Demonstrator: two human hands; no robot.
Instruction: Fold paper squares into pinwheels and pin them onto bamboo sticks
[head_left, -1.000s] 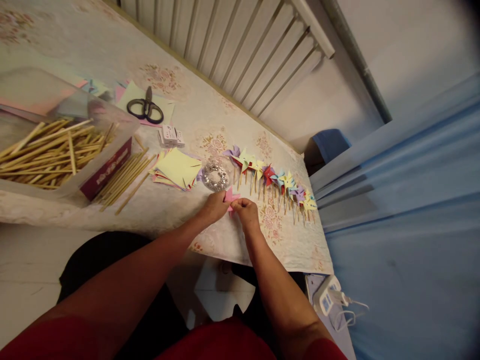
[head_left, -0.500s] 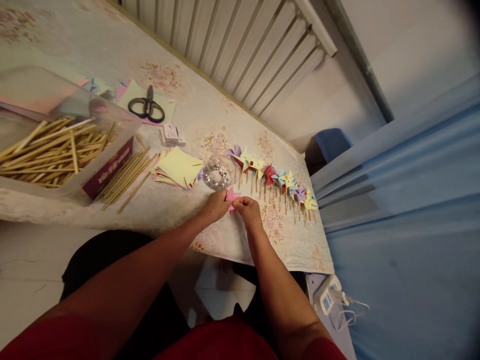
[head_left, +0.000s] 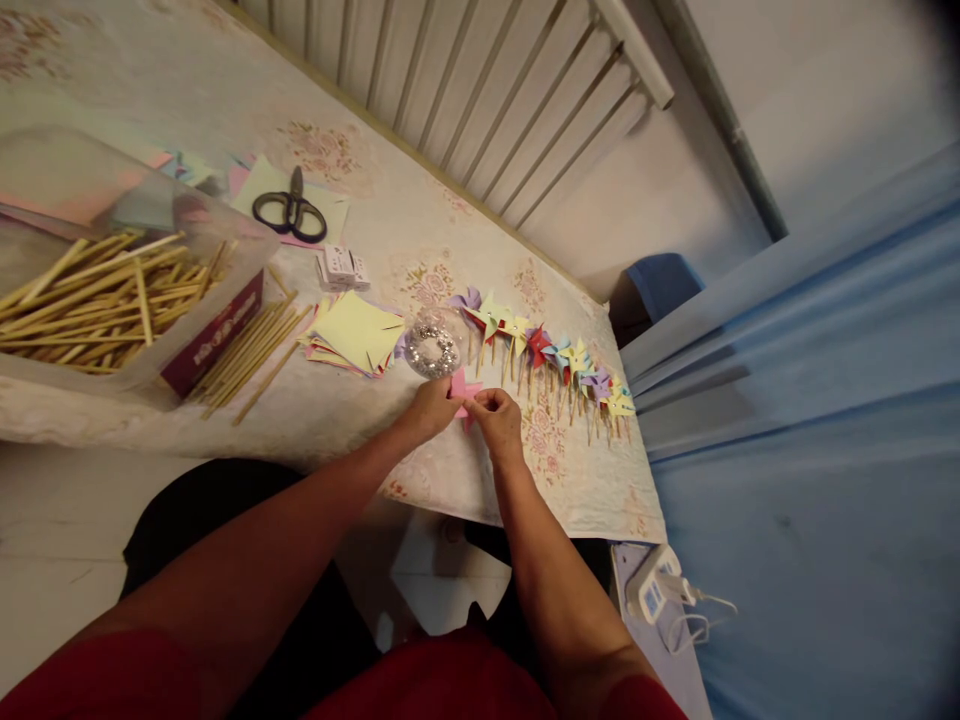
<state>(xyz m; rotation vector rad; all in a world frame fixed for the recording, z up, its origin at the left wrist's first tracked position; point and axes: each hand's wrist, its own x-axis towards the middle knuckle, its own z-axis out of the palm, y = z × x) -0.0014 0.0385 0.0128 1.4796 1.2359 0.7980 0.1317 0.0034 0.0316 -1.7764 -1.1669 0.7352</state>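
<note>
Both of my hands meet over a small pink paper pinwheel (head_left: 460,386) near the front edge of the table (head_left: 390,230). My left hand (head_left: 429,409) pinches its left side with closed fingers. My right hand (head_left: 495,420) is closed on its right side, fingertips pressed at the paper's middle. Just behind it stands a round clear container of shiny pins (head_left: 432,345). A row of finished pinwheels on sticks (head_left: 555,365) lies to the right. A stack of cut paper squares (head_left: 352,335) lies to the left.
A clear bin of wooden sticks (head_left: 97,295) sits at the left, with loose sticks (head_left: 255,355) beside it. Black scissors (head_left: 289,210) and a small white box (head_left: 341,268) lie farther back. A white power strip (head_left: 656,590) sits below the table's right end. A railing runs behind.
My hands stay on the pink pinwheel; the right fingers have shifted slightly up toward its centre. Nothing else on the table has moved.
</note>
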